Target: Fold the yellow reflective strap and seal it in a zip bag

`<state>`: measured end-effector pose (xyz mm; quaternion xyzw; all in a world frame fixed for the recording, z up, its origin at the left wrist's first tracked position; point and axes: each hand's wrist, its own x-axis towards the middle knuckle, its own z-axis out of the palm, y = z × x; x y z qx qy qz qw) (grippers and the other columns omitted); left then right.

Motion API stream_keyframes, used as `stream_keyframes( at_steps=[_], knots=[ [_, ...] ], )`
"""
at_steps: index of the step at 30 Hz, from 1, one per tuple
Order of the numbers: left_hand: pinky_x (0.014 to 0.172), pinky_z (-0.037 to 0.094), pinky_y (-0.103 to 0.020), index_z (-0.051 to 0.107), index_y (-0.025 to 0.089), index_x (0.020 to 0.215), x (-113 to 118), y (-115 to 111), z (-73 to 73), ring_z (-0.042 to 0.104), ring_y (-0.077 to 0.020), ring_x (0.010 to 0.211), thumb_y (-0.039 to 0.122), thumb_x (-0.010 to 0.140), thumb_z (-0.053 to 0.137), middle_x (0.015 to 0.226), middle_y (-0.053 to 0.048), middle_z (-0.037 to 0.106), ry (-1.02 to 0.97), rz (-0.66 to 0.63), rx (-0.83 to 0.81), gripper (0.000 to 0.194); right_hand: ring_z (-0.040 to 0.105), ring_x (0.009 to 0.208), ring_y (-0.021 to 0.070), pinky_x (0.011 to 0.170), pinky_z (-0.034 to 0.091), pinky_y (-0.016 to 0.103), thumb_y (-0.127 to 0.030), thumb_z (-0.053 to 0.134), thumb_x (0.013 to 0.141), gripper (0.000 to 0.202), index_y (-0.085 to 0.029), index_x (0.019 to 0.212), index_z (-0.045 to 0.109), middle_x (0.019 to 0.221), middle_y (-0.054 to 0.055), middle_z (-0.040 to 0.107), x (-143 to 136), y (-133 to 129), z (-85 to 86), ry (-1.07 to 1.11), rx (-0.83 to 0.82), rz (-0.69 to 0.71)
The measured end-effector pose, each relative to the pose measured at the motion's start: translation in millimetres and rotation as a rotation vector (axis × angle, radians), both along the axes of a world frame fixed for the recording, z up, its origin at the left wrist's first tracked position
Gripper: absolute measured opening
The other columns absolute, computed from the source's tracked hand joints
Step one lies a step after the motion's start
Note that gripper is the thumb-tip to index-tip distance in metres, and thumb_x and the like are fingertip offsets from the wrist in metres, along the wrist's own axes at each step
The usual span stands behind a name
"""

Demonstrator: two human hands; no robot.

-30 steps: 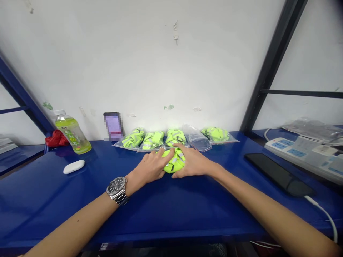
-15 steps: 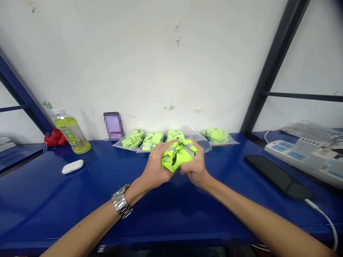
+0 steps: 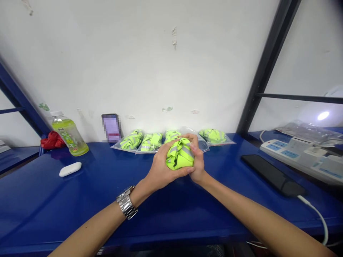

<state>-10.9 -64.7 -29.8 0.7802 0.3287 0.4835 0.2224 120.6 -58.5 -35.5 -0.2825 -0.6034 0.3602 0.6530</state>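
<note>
The yellow bundle (image 3: 180,156) is over the worktop (image 3: 171,217), squeezed from both sides. The left hand (image 3: 162,167) has its grip curled round the left side, thumb along the bottom. The right hand (image 3: 197,161) has its grip wrapped round the right side, maybe so the cloth can't spring open. Behind, bags (image 3: 150,142) of yellow cloth lie by the wall (image 3: 134,71), perhaps to be out of the way.

Looks like a plain indoor desk space — could be dormitory or office — with a glossy blue desk (image 3: 66,203), scuffed white wall (image 3: 171,78), dark metal post (image 3: 264,71) and power strip (image 3: 304,157)
</note>
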Motion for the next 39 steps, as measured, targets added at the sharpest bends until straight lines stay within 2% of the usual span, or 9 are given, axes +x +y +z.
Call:
stream_keyframes(
  at_steps=[4,10,16,19,24,27,30,34,39],
  knots=[
    [0.099,0.046,-0.043,0.045,0.020,0.128,15.0,-2.4,-4.8,0.056,-0.0280,0.115,0.046,0.060,0.083,0.127,-0.011,0.058,-0.103,-0.054,-0.054,0.082,0.057,0.108,0.0271,0.093,0.046,0.043,-0.049,0.026,0.086,0.046,-0.023,0.120,0.040,0.115,0.010,0.056,-10.2,-5.7,-1.8,0.342,-0.137,0.073],
    [0.091,0.051,-0.035,0.048,0.019,0.114,28.8,-6.1,-5.1,0.061,-0.0231,0.106,0.039,0.064,0.082,0.115,-0.008,0.062,-0.288,-0.135,-0.140,0.064,0.059,0.108,0.0262,0.092,0.048,0.042,-0.053,0.032,0.085,0.056,-0.023,0.132,0.041,0.118,0.009,0.060,-8.0,-10.9,4.5,0.500,-0.301,0.198],
    [0.078,0.053,-0.030,0.048,0.018,0.105,29.4,8.3,-5.9,0.063,-0.0196,0.090,0.041,0.064,0.080,0.096,-0.004,0.062,-0.300,-0.092,-0.160,0.057,0.062,0.104,0.0244,0.081,0.053,0.039,-0.059,0.034,0.086,0.068,-0.028,0.145,0.028,0.128,0.006,0.058,-5.1,-0.2,3.6,0.443,-0.376,0.240],
    [0.085,0.052,-0.034,0.047,0.019,0.112,30.6,13.7,-9.2,0.061,-0.0215,0.096,0.039,0.062,0.080,0.103,-0.005,0.061,-0.203,-0.007,-0.082,0.063,0.065,0.098,0.0248,0.077,0.054,0.038,-0.065,0.030,0.085,0.071,-0.028,0.146,0.024,0.128,0.006,0.059,-1.5,5.5,-2.1,0.392,-0.379,0.239],
    [0.100,0.045,-0.043,0.042,0.020,0.127,26.4,13.8,-8.9,0.055,-0.0272,0.114,0.037,0.055,0.084,0.124,-0.010,0.054,-0.077,0.004,-0.008,0.085,0.066,0.096,0.0257,0.076,0.054,0.038,-0.060,0.034,0.086,0.067,-0.024,0.142,0.031,0.126,0.008,0.061,3.1,4.3,-4.1,0.438,-0.448,0.284],
    [0.094,0.048,-0.038,0.040,0.021,0.129,20.3,10.7,-7.1,0.059,-0.0249,0.108,0.033,0.058,0.081,0.120,-0.008,0.058,-0.023,-0.056,-0.051,0.083,0.065,0.098,0.0269,0.078,0.053,0.037,-0.059,0.037,0.085,0.062,-0.020,0.133,0.042,0.122,0.010,0.063,2.7,0.6,-1.3,0.382,-0.496,0.314],
    [0.085,0.051,-0.035,0.040,0.021,0.126,16.9,7.6,-6.4,0.062,-0.0232,0.096,0.027,0.054,0.078,0.111,-0.006,0.062,0.027,-0.007,-0.007,0.082,0.064,0.100,0.0276,0.079,0.053,0.037,-0.063,0.036,0.084,0.060,-0.020,0.124,0.050,0.114,0.010,0.066,3.0,-0.9,-1.5,0.306,-0.504,0.341],
    [0.073,0.051,-0.033,0.042,0.019,0.122,17.3,5.8,-2.1,0.062,-0.0216,0.083,0.030,0.048,0.078,0.097,-0.003,0.063,0.115,0.055,0.053,0.083,0.063,0.102,0.0269,0.080,0.053,0.037,-0.073,0.024,0.084,0.071,-0.022,0.125,0.050,0.112,0.009,0.066,5.1,1.9,-7.3,0.185,-0.435,0.298],
    [0.072,0.051,-0.033,0.042,0.018,0.122,10.4,10.8,10.3,0.062,-0.0213,0.083,0.032,0.051,0.077,0.101,-0.005,0.062,0.246,0.083,0.194,0.081,0.064,0.099,0.0260,0.081,0.051,0.037,-0.075,0.021,0.084,0.074,-0.022,0.127,0.050,0.111,0.009,0.067,10.7,7.8,-3.0,0.040,-0.470,0.318]
  ],
)
